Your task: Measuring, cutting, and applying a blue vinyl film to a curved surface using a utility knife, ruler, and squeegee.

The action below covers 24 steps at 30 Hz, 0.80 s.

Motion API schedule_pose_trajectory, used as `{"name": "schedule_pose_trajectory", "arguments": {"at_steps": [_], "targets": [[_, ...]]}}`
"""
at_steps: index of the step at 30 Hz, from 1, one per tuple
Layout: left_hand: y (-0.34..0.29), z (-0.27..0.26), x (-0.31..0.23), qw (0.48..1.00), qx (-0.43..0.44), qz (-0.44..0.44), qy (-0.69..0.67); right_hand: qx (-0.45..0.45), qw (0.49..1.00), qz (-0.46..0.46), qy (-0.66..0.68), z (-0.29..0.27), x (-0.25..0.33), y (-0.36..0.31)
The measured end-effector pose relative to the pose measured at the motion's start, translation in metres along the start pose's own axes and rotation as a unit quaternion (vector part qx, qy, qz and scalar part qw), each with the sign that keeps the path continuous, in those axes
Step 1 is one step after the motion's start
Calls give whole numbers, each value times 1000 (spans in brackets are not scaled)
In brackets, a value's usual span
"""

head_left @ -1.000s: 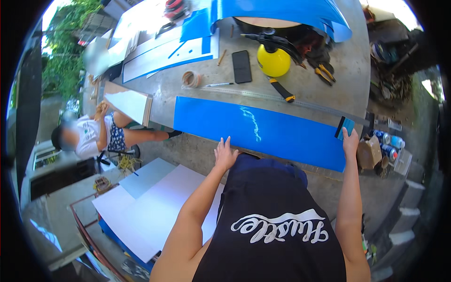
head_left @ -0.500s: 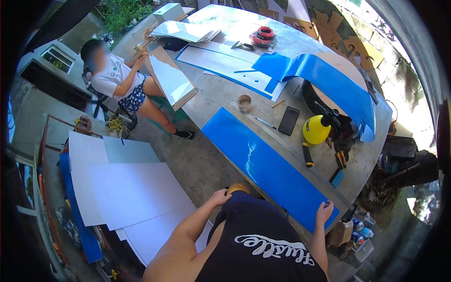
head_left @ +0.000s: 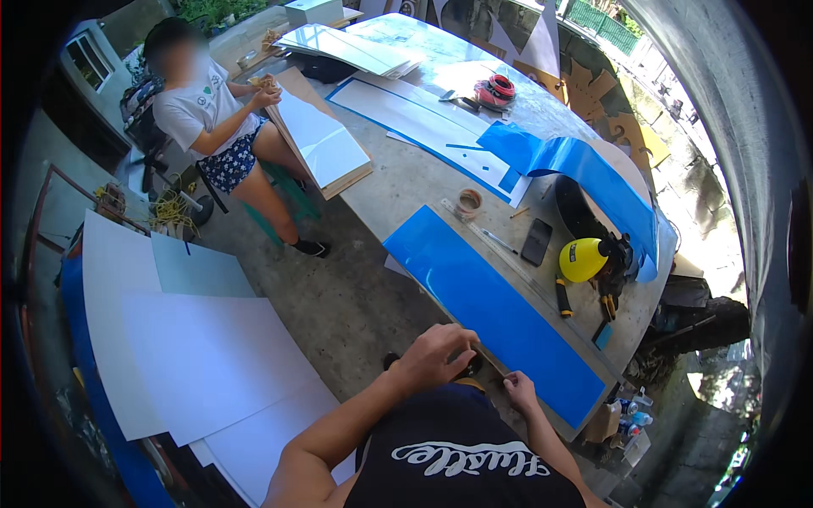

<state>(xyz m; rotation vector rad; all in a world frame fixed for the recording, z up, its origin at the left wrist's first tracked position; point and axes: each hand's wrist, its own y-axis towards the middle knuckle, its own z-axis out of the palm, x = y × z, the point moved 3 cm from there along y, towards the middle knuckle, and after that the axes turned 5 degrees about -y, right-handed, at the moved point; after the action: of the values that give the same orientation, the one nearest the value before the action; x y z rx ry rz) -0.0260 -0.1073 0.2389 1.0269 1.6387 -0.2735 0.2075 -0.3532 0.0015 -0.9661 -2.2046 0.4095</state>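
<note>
A long blue panel (head_left: 500, 313) lies along the near edge of the table, glossy on top. My left hand (head_left: 436, 356) is raised near the panel's near edge, fingers loosely bent and apart, with nothing visible in them. At the panel's near edge, further right, my right hand (head_left: 520, 392) has its fingers closed; whether they pinch the edge or something small is hidden. Beyond the panel lie a clear ruler (head_left: 500, 245), a pen (head_left: 500, 241), a black phone (head_left: 537, 242) and a cutter with a black-and-yellow handle (head_left: 563, 298).
A yellow spray bottle (head_left: 583, 260) and tape roll (head_left: 468, 201) stand on the table (head_left: 381, 190). Blue film (head_left: 584, 169) curls over a round piece. Left of me lie large white sheets (head_left: 195, 339). A seated person (head_left: 199, 118) holds white panels (head_left: 318, 140).
My right hand has left the panel's right end and moved left to its near edge. My left hand has moved right and up from my side. The view has shifted slightly.
</note>
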Motion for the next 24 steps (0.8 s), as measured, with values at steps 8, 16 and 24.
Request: {"name": "schedule_pose_trajectory", "arguments": {"at_steps": [8, 16, 24], "targets": [[35, -142, -204, 933, -7, 351, -73, 31, 992, -121, -31, 31, 132, 44], [-6, -192, -89, 979, -147, 138, 41, -43, 982, -170, -66, 2, 221, 130], [-211, -131, 150, 865, -177, -465, 64, -144, 972, -176, -59, -56, 302, 268]]}}
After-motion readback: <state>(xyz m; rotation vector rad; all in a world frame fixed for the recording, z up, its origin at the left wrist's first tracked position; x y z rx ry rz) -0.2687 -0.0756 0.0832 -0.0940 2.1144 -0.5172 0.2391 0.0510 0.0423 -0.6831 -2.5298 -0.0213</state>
